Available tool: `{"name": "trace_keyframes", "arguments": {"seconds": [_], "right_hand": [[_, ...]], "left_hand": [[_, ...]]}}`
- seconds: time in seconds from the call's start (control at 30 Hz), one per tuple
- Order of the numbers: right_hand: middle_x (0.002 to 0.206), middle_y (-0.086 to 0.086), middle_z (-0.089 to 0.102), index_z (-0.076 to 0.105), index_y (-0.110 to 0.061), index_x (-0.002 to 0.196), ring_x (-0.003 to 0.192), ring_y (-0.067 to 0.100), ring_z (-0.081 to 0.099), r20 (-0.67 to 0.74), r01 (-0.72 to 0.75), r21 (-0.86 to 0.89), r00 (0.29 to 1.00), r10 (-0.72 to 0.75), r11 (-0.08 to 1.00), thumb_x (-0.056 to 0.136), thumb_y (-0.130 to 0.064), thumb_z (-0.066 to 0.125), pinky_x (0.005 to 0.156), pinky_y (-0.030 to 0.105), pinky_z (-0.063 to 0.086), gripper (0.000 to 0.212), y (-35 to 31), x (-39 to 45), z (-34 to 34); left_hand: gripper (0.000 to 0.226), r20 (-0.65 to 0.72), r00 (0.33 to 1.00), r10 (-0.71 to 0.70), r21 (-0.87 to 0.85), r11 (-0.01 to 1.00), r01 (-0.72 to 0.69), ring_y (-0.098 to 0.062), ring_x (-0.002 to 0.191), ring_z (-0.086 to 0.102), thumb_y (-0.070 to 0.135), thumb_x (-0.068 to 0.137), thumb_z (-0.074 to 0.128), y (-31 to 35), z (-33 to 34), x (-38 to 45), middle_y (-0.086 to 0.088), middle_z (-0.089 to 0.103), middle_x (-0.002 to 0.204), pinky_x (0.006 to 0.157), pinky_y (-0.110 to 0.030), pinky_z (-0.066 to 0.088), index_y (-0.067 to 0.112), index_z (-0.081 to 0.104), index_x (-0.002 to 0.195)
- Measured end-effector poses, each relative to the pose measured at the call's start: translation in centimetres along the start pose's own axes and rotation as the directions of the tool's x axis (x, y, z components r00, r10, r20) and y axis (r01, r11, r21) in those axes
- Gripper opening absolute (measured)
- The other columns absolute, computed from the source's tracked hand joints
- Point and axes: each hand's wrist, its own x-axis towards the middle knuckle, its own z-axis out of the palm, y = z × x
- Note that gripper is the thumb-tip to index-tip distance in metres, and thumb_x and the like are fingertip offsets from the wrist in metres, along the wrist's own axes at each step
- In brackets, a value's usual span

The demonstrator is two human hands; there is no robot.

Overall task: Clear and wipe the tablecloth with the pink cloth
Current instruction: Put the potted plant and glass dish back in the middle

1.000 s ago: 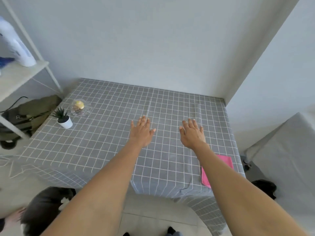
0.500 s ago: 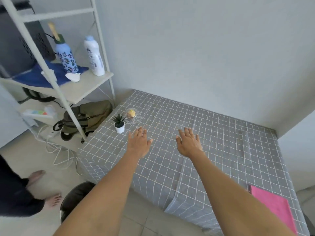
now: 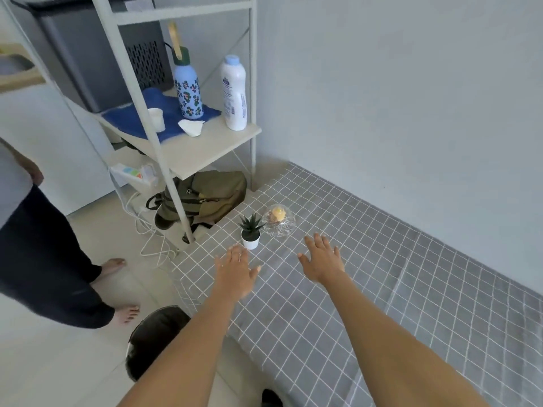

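The grey checked tablecloth (image 3: 382, 289) covers the table from the middle to the right edge of the head view. Near its far left corner stand a small green plant in a white pot (image 3: 250, 232) and, beside it, a clear glass dome with a yellow thing inside (image 3: 278, 220). My left hand (image 3: 236, 271) hovers flat with spread fingers just short of the plant pot. My right hand (image 3: 321, 257) is stretched out flat, a little below the glass dome. Both hands hold nothing. The pink cloth is out of view.
A white metal shelf (image 3: 188, 148) stands left of the table with a floral bottle (image 3: 188, 89), a white bottle (image 3: 234, 92) and a blue cloth. An olive bag (image 3: 205, 198) lies under it. A barefoot person (image 3: 44, 259) stands at left. A dark stool (image 3: 152, 339) is below.
The view has swung left, so the pink cloth has left the frame and the shelf fills the left. Both hands have moved closer to the plant and the glass dome.
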Motion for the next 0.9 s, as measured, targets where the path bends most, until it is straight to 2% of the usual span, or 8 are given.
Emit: {"name": "trace_keyframes", "arguments": {"seconds": [0.2,0.33,0.47,0.6,0.67,0.73,0.9], "right_hand": [[0.161,0.007,-0.005,0.003,-0.022,0.153,0.147,0.025,-0.008,0.055,0.046,-0.001,0.997,-0.046,0.999,0.1,-0.042,0.035,0.118,0.048,0.002,0.065,0.3,6.6,0.7],[0.161,0.004,-0.008,-0.002,-0.023,0.153,0.147,0.022,-0.009,-0.105,0.075,0.117,0.992,-0.063,0.99,0.099,-0.048,0.033,0.119,0.045,0.002,0.069,0.4,9.6,1.5],[0.161,0.001,-0.007,-0.003,-0.028,0.152,0.147,0.021,-0.008,-0.191,0.145,0.196,0.976,-0.107,0.97,0.094,-0.059,0.038,0.117,0.043,0.002,0.078,0.4,12.2,2.7],[0.161,0.002,-0.007,-0.003,-0.03,0.152,0.148,0.024,-0.005,-0.19,0.186,0.303,0.973,-0.132,0.935,0.081,-0.067,0.052,0.117,0.046,0.009,0.097,0.3,14.3,4.0],[0.161,0.002,-0.007,-0.005,-0.034,0.151,0.148,0.027,-0.002,-0.187,0.184,0.358,0.975,-0.123,0.915,0.075,-0.07,0.06,0.115,0.048,0.014,0.106,0.1,15.1,4.7],[0.161,0.003,-0.005,-0.005,-0.037,0.15,0.147,0.029,0.004,-0.21,0.199,0.394,0.97,-0.123,0.897,0.07,-0.069,0.066,0.113,0.051,0.022,0.111,-0.2,15.7,5.3],[0.159,0.007,0.006,0.006,-0.037,0.148,0.144,0.034,0.018,-0.298,0.291,0.414,0.939,-0.173,0.863,0.064,-0.065,0.075,0.102,0.06,0.039,0.112,-0.7,17.1,7.0]], "left_hand": [[0.074,0.002,0.992,-0.128,-0.098,0.987,0.128,-0.027,0.148,-0.004,0.054,0.099,0.021,-0.9,1.0,3.4,-0.012,-0.005,0.16,0.118,-0.048,0.002,0.01,-0.006,0.152],[0.083,-0.13,0.977,-0.172,-0.272,0.953,0.131,-0.023,0.148,0.002,0.059,0.095,0.033,-0.8,1.6,5.6,-0.008,0.001,0.161,0.118,-0.043,0.004,0.011,-0.001,0.152],[0.095,-0.228,0.948,-0.222,-0.493,0.866,0.084,-0.024,0.146,0.015,0.061,0.085,0.054,-0.4,2.7,7.5,-0.007,0.013,0.159,0.118,-0.042,0.016,0.012,0.008,0.152],[0.104,-0.242,0.907,-0.344,-0.703,0.707,0.08,-0.028,0.141,0.029,0.052,0.075,0.072,0.5,3.6,8.9,-0.006,0.026,0.156,0.111,-0.045,0.03,0.018,0.011,0.152],[0.104,-0.273,0.884,-0.379,-0.777,0.629,0.029,-0.025,0.136,0.038,0.045,0.072,0.078,0.9,4.0,9.7,-0.005,0.037,0.15,0.107,-0.036,0.034,0.017,0.016,0.151],[0.097,-0.319,0.86,-0.399,-0.821,0.569,-0.041,-0.013,0.127,0.048,0.037,0.071,0.081,1.2,4.5,10.3,-0.001,0.05,0.141,0.101,-0.023,0.037,0.016,0.025,0.148],[0.074,-0.422,0.811,-0.405,-0.822,0.547,-0.155,0.007,0.109,0.052,0.024,0.074,0.081,1.4,5.2,11.3,0.007,0.06,0.121,0.089,-0.001,0.038,0.01,0.043,0.136]]}}
